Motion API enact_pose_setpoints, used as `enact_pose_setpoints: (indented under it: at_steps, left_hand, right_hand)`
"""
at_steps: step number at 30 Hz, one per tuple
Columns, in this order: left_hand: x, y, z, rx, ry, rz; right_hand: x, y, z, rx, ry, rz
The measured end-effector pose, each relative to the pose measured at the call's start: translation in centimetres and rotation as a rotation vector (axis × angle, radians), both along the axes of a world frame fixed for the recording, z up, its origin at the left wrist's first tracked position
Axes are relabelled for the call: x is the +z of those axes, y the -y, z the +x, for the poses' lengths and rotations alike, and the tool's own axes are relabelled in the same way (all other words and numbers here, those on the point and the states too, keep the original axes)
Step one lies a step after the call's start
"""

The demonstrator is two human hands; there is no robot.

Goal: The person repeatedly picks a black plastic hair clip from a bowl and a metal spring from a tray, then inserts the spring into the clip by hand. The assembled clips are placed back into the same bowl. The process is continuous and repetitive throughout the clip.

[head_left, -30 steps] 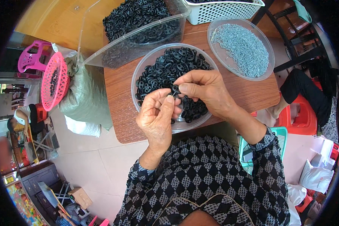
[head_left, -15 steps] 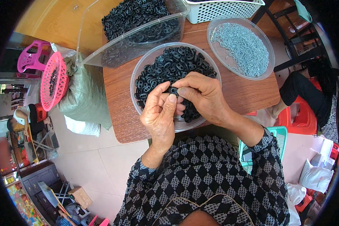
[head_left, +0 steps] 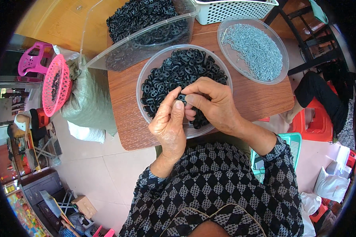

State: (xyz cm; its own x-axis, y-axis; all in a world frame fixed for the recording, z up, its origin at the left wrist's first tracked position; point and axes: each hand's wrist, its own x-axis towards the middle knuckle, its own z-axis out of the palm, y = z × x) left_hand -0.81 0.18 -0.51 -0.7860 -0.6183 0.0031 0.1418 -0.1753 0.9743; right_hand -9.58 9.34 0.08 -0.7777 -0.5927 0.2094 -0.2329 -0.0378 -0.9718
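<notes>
Two hands meet over the near rim of the round clear bowl (head_left: pixel 144 73), pinching one small black ring part (head_left: pixel 182 97) between them. Left hand (head_left: pixel 169 126): thumb and fingertips closed narrow on the part from below. Right hand (head_left: pixel 211 103): fingers curled, thumb and forefinger closed on the same part from above. The part sits just above the heap of black ring parts (head_left: pixel 178 73) filling the bowl. Bowl stands on the brown tabletop (head_left: pixel 126 118), near its front edge. Behind the bowl, touching or just beside it, a clear rectangular tub (head_left: pixel 146 35) tilted, also full of black parts. Right of the bowl, close by, a second clear bowl (head_left: pixel 279 71) with small silver metal pieces (head_left: pixel 255 49). Behind that, a white slotted basket (head_left: pixel 233 10). Left of the bowl, off the tabletop, a grey-green sack (head_left: pixel 89 100) with a pink basket (head_left: pixel 56 85) leaning on it.
</notes>
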Motion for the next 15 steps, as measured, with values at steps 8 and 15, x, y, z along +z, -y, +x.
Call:
enact_pose_setpoints:
  at_steps: [8,15]
  left_hand:
    - [0.43,0.06,-0.38,0.052,-0.006,0.129]
    - [-0.13,0.58,-0.25,0.018,-0.044,0.292]
  right_hand:
    - [-0.55,-0.09,0.77,-0.062,-0.326,0.053]
    - [-0.79,0.32,0.50,-0.132,-0.630,0.038]
